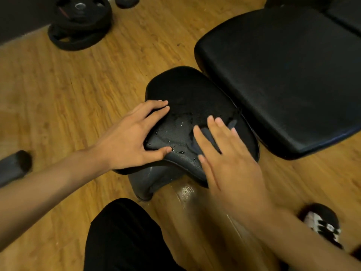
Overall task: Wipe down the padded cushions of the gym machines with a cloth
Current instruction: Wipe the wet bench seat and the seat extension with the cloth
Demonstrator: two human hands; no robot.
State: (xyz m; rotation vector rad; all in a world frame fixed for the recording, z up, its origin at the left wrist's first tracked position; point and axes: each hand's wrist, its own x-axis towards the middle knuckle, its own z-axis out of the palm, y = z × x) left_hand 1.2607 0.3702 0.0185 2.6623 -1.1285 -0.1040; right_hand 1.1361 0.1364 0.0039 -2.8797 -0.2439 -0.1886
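The right hand (230,163) lay flat with fingers straight and slightly spread, pressing a dark cloth (204,134) onto the small seat cushion (191,94). It was not pinching the cloth. The left hand (129,141) was spread across the cushion's left edge, thumb and fingers on top, steadying it. Water droplets (177,124) stood on the cushion between the hands, so this surface appeared only partly wiped. The large pad (277,75) just beside it showed no wetness; whether it had been cleaned could not be determined. Weight plates (80,22) lay on the wooden floor (58,94), well apart.
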